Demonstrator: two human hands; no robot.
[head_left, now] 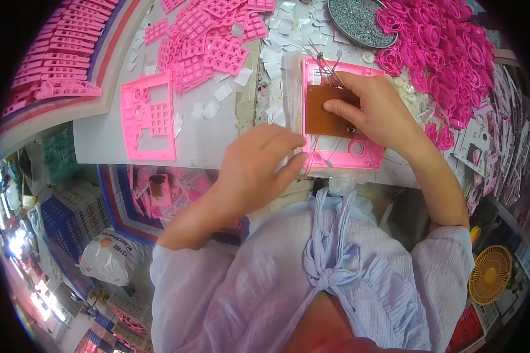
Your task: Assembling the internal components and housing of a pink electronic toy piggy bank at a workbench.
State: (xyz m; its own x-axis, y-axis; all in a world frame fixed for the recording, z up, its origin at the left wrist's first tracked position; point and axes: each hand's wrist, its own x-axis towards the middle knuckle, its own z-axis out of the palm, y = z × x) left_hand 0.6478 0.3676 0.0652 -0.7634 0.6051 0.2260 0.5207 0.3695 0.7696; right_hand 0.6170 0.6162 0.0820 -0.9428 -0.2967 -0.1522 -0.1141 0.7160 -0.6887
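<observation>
A brown circuit board (330, 112) lies over a pink plastic panel (343, 159) at the table's near edge. My right hand (380, 103) grips the board, its thumb on the face and its fingers over the far edge. Thin wires (325, 69) stick up beyond the board, and more trail out below it. Beside the panel's left edge is my left hand (259, 159), its fingers curled and closed toward the wires; what they hold, if anything, is hidden. Farther left on the table lies a second pink panel (161, 147) with cut-outs.
Pink button grids (197, 23) are heaped at the back, among scattered white paper pieces (222, 92). A round tray of small screws (365, 23) stands at the back right, next to piled dark-pink rings (433, 44). Stacked pink parts (65, 56) fill the far left. Below right is a yellow basket (490, 275).
</observation>
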